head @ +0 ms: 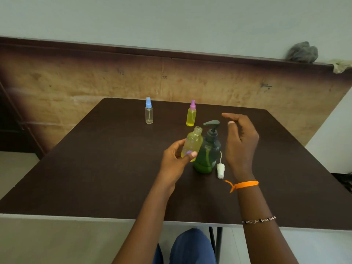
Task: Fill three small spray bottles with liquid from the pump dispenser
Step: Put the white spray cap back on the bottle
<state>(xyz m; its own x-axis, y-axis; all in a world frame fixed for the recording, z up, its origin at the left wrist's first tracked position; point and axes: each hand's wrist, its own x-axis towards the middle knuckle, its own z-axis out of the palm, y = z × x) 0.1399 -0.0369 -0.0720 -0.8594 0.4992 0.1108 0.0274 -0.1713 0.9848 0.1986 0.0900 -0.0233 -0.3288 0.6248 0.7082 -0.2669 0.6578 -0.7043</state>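
My left hand [176, 159] grips an uncapped small bottle [192, 142] of yellow liquid, tilted with its open mouth just left of and below the spout of the dark green pump dispenser [208, 149]. My right hand [239, 141] hovers beside the pump head, fingers loosely bent, holding nothing. A white spray cap [220, 170] with its tube lies on the table right of the dispenser. Farther back stand a pink-capped bottle [191, 116] full of yellow liquid and a blue-capped bottle [149, 111] that looks clear.
The dark brown table [95, 168] ends at a near edge just above my knee. A brown board stands behind it. Grey cloth [302, 52] sits on the ledge at the upper right.
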